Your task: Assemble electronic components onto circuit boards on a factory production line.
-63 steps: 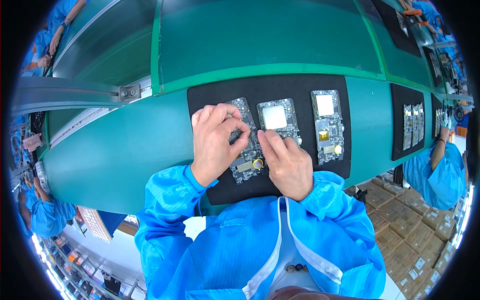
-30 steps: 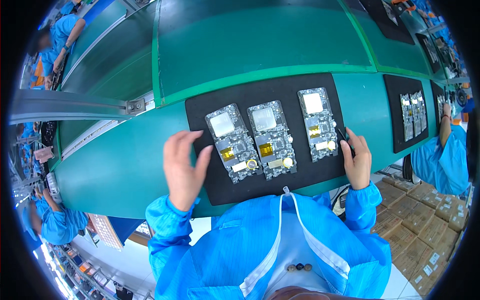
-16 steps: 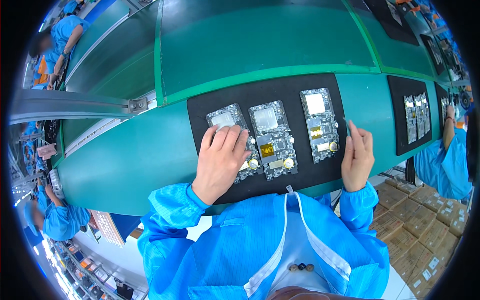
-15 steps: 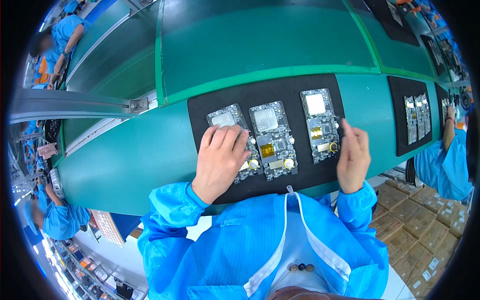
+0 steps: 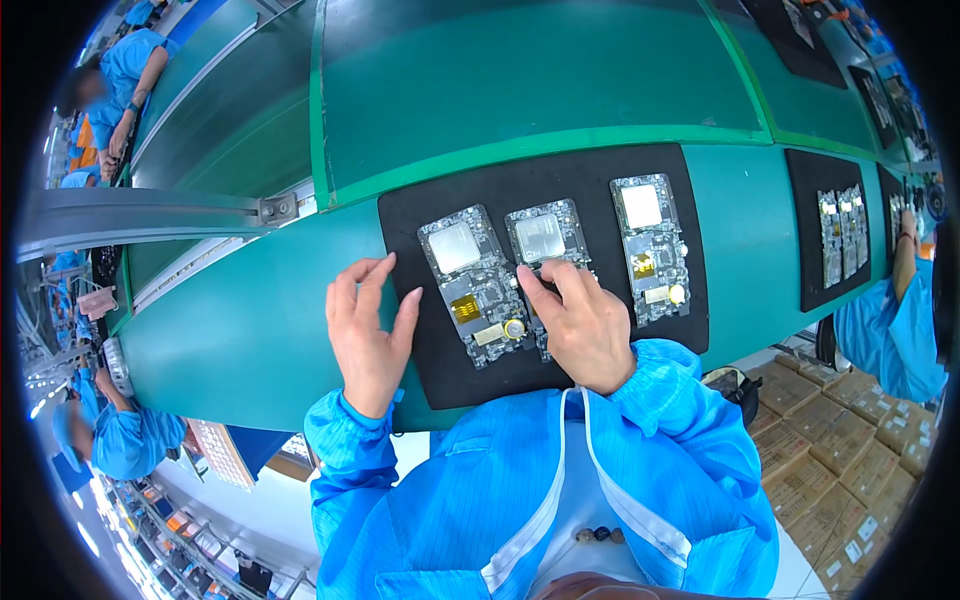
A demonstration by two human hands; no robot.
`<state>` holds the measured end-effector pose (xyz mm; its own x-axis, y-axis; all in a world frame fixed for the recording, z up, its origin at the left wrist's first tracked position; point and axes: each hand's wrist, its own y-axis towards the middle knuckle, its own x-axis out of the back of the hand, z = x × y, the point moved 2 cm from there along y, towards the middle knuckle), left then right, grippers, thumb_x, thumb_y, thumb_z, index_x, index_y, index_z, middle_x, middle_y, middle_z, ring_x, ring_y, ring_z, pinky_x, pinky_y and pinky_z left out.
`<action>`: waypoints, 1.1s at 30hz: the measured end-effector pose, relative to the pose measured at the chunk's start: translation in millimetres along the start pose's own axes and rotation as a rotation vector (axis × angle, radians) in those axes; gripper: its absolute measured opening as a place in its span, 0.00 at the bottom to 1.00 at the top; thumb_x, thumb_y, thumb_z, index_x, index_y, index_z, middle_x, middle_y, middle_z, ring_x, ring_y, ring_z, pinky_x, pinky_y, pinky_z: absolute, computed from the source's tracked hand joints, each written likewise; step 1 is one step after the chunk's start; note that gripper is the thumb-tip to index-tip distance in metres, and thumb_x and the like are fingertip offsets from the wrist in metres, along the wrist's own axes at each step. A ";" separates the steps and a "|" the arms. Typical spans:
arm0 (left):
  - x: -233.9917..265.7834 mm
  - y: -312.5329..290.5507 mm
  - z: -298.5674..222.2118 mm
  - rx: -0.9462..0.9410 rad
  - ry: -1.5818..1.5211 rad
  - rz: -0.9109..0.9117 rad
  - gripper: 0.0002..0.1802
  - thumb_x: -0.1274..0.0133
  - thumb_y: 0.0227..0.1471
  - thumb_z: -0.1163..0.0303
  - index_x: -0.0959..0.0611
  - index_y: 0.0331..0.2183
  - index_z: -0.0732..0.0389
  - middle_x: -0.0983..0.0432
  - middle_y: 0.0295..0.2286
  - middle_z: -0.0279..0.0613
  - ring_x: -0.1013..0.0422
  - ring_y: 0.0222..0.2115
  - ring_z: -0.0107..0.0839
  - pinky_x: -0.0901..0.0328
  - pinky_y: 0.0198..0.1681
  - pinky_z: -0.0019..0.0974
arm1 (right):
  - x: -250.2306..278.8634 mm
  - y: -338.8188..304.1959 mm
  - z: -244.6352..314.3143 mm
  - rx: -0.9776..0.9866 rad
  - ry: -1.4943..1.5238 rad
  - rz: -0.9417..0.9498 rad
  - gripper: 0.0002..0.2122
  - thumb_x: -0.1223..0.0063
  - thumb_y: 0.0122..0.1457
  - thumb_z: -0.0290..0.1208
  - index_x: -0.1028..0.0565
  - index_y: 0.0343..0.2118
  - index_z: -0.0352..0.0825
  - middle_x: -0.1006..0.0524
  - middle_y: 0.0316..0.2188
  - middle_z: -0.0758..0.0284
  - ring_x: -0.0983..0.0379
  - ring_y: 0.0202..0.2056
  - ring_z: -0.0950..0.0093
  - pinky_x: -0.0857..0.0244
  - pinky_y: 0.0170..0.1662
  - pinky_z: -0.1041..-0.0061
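Three circuit boards lie side by side on a black mat (image 5: pixel 410 250), each with a silvery metal shield and a round coin-like part. My right hand (image 5: pixel 585 325) is bent over the middle board (image 5: pixel 542 237) and covers much of its lower half. Its thumb and forefinger come together just below that board's shield; what they hold, if anything, is too small to make out. To the left of the left board (image 5: pixel 468 285), my left hand (image 5: pixel 365 335) is raised, open and holding nothing. The right board (image 5: pixel 650 250) lies untouched, to the right of my right hand.
Beyond the mat runs a green belt (image 5: pixel 540 70) with a bright green edge. A metal bar (image 5: pixel 150 210) juts in from the left. Another black mat (image 5: pixel 808 230) with boards lies at right, near a co-worker's blue sleeve (image 5: pixel 890 330). Cardboard boxes (image 5: pixel 820 450) stand on the floor.
My left hand has moved left, off the left board, and opened. My right hand has come left from beside the right board to over the middle one.
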<state>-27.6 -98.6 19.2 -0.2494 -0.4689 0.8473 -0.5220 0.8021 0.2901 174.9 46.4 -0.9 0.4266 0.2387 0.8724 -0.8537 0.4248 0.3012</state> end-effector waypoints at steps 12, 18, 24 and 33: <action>7.2 -0.9 15.1 0.260 -0.231 0.045 0.21 0.36 0.57 0.73 0.18 0.52 0.66 0.22 0.46 0.48 0.24 0.46 0.36 0.29 0.46 0.37 | 28.1 2.3 -23.0 -0.060 0.022 -0.060 0.26 0.42 0.48 0.18 0.21 0.53 0.40 0.26 0.45 0.66 0.22 0.37 0.69 0.26 0.29 0.68; 17.2 -38.4 32.9 0.737 -0.799 0.402 0.21 0.41 0.64 0.70 0.21 0.54 0.72 0.18 0.42 0.42 0.23 0.43 0.25 0.28 0.45 0.30 | 86.0 -59.5 -101.6 -0.567 -0.283 -0.158 0.15 0.37 0.62 0.32 0.19 0.50 0.32 0.21 0.38 0.58 0.20 0.33 0.58 0.27 0.34 0.63; 15.0 -35.9 23.3 0.673 -1.085 0.686 0.26 0.43 0.64 0.74 0.27 0.61 0.67 0.22 0.52 0.43 0.25 0.48 0.26 0.31 0.54 0.32 | 82.9 -96.5 -135.9 -0.708 0.698 -0.200 0.21 0.41 0.66 0.28 0.26 0.59 0.26 0.19 0.43 0.63 0.21 0.41 0.76 0.28 0.45 0.77; -23.2 51.3 15.1 0.580 -1.411 0.400 0.27 0.46 0.67 0.69 0.31 0.63 0.64 0.23 0.54 0.43 0.23 0.50 0.33 0.28 0.55 0.38 | 109.2 -36.3 -152.8 -0.761 1.365 -0.424 0.22 0.41 0.67 0.31 0.27 0.62 0.30 0.19 0.48 0.69 0.23 0.45 0.81 0.29 0.49 0.81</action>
<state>-60.9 -52.1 7.7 -0.7983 -0.4882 -0.3527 -0.3846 0.8638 -0.3254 298.2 190.5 24.6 0.8688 0.3790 -0.3187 -0.4512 0.8711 -0.1941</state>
